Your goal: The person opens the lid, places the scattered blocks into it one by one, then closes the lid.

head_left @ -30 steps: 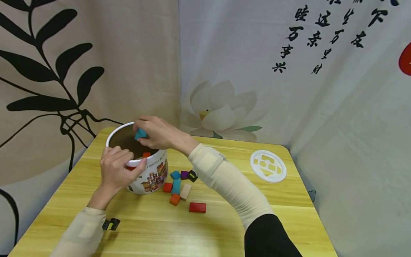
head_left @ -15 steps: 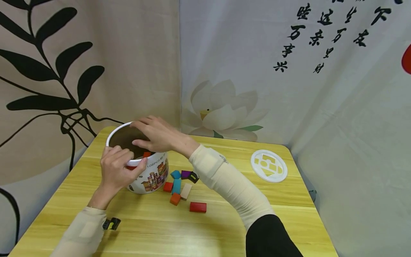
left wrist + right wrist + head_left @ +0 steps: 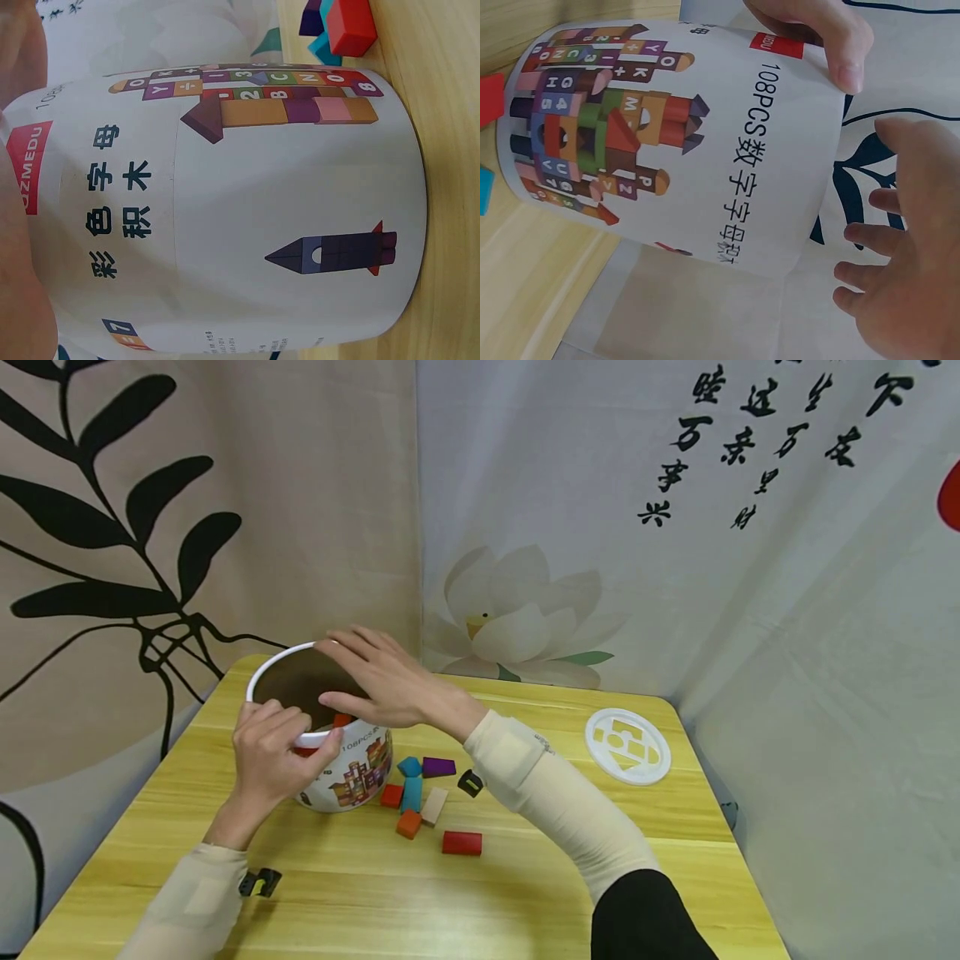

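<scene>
My left hand (image 3: 273, 756) grips the near rim of a white toy-block bucket (image 3: 367, 772), fingers curled over the edge and thumb outside. Printed colourful castles and lettering cover the bucket's wall, also seen close up in the left wrist view. My right hand (image 3: 386, 685) hovers at the bucket's right rim, its fingers spread and holding nothing, as the right wrist view confirms. Inside the mouth an orange-red block (image 3: 342, 721) shows; the bottom is hidden. Just right of the bucket lie loose blocks, among them a purple block (image 3: 438, 767) and a blue block (image 3: 412, 794).
More blocks lie nearby: a plain wood block (image 3: 433, 807), an orange cube (image 3: 408, 824) and a red block (image 3: 462, 843) closer to me. A white lid with shaped cut-outs (image 3: 592, 745) rests on the wooden table (image 3: 525, 893) at the right. Printed curtains hang behind.
My right hand has let go of a blue block over the bucket, dropping it out of sight inside. It has then drawn slightly back to the right. My left hand stays on the rim.
</scene>
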Available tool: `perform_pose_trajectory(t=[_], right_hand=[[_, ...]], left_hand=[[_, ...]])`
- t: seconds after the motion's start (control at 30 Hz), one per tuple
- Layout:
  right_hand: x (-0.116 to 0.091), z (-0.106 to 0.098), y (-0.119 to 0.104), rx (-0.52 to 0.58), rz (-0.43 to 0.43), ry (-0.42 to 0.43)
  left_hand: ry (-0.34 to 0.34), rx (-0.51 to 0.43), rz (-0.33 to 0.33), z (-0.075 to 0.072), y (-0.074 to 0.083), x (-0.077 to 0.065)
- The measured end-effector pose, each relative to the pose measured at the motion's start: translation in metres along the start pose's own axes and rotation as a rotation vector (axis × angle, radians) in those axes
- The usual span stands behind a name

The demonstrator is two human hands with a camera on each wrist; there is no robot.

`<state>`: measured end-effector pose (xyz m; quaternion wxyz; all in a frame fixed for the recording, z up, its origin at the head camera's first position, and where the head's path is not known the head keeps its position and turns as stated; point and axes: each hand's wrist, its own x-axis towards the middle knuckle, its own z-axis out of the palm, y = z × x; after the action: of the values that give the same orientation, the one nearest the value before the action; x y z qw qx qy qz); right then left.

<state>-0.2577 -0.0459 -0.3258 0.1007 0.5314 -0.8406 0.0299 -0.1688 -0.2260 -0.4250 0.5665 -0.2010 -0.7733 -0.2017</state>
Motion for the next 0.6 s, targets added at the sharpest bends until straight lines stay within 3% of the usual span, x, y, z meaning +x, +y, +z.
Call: perform_pose_trajectory(t=[0.6], right_hand=[[-0.068,0.013,0.016,0.073,0.032,0.076]], left_hand=[[-0.002,0.002,-0.005,0.002,-0.003,-0.003]])
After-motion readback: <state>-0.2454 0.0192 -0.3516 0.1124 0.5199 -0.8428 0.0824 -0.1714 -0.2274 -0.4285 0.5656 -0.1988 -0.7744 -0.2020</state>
